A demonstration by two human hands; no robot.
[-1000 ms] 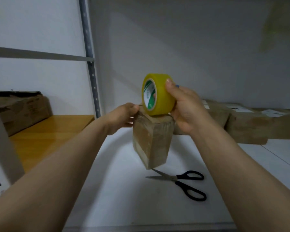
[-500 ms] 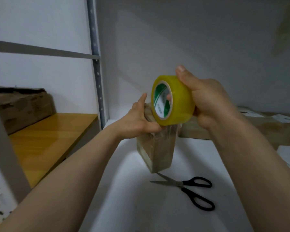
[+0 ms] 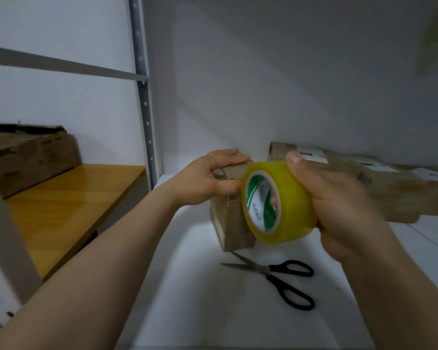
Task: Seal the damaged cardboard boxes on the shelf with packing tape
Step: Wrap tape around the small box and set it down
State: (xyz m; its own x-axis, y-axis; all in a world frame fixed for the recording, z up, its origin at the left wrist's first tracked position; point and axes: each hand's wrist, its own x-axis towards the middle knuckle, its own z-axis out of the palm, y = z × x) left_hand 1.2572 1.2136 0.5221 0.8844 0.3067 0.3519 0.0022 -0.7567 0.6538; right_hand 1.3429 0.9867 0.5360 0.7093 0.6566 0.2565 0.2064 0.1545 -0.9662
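Dim, soft, grainy wide-angle view; bowed edges, blurred yellow-green smear upper right, faint shadows.

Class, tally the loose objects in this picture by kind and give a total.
Packing tape roll: 1, gripped by the right hand.
Scissors: 1.
Cardboard boxes: at least 4: the small box in the left hand, a large box on the wooden shelf, two back-right boxes; that row is blurred.
Total: at least 6.

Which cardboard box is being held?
The small upright brown cardboard box gripped by the left hand; the torn left box and flat rear boxes lie untouched.
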